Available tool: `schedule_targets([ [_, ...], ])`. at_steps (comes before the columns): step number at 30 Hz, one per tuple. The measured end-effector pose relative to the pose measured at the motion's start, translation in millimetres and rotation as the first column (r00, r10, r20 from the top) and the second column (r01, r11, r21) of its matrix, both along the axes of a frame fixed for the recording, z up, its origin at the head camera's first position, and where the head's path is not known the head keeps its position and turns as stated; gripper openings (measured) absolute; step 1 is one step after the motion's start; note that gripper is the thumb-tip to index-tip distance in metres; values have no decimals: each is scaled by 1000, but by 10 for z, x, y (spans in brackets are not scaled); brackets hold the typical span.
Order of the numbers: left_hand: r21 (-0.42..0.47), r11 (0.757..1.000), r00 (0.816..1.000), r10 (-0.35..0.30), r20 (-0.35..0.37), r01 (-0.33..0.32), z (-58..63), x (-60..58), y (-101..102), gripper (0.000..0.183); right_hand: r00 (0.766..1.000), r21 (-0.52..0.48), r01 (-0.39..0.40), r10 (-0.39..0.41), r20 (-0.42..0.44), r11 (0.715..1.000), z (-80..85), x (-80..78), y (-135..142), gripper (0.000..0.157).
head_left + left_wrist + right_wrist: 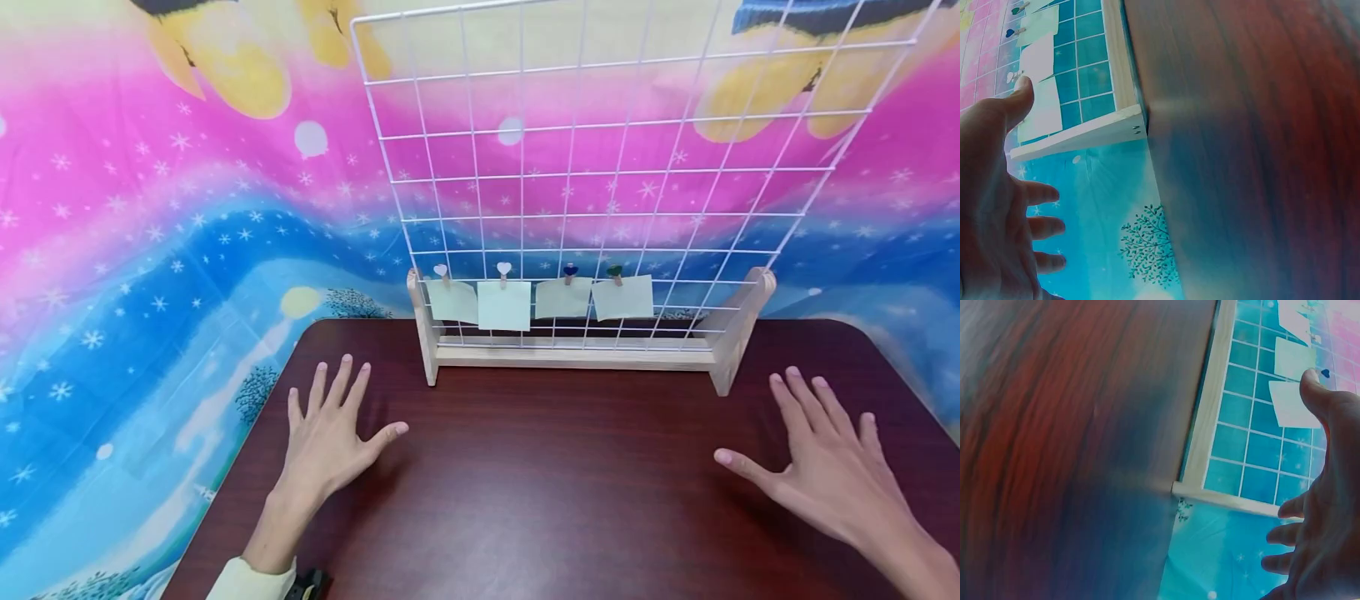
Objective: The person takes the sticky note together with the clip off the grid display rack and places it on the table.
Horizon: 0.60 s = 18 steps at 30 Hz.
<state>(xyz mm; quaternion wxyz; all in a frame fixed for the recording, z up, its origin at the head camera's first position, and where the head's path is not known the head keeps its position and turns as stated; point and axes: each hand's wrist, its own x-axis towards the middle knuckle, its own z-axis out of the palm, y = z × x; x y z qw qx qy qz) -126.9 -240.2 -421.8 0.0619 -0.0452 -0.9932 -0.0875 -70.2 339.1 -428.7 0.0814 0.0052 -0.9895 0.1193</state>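
Note:
My left hand point(327, 437) hovers over the left side of the table, fingers spread and holding nothing. Across from it my right hand point(832, 467) is spread in the same way on the right side, also holding nothing. Between and beyond them stands a white wire grid point(600, 196) in a wooden stand point(573, 357). Several pale paper notes point(504, 306) hang in a row low on the grid, each under a small clip. Two clips have white hearts point(504, 268), one a dark blue heart point(570, 271) and one a green heart point(616, 272).
The dark reddish-brown table point(540, 475) has rounded far corners. Right behind it hangs a colourful cloth backdrop point(180, 233) with snowflakes and bushes. A black band point(307, 584) shows by my left sleeve point(251, 580).

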Motion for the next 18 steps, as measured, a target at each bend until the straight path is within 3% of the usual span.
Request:
schedule_targets([
  [11,28,999,997,-37,-65,39,55,-97,60,108,996,-64,-70,66,-52,996,25,-55,-222,129],
  [18,93,993,994,-65,-89,74,93,-140,103,104,988,-116,-129,118,-95,985,72,-118,-393,128],
])
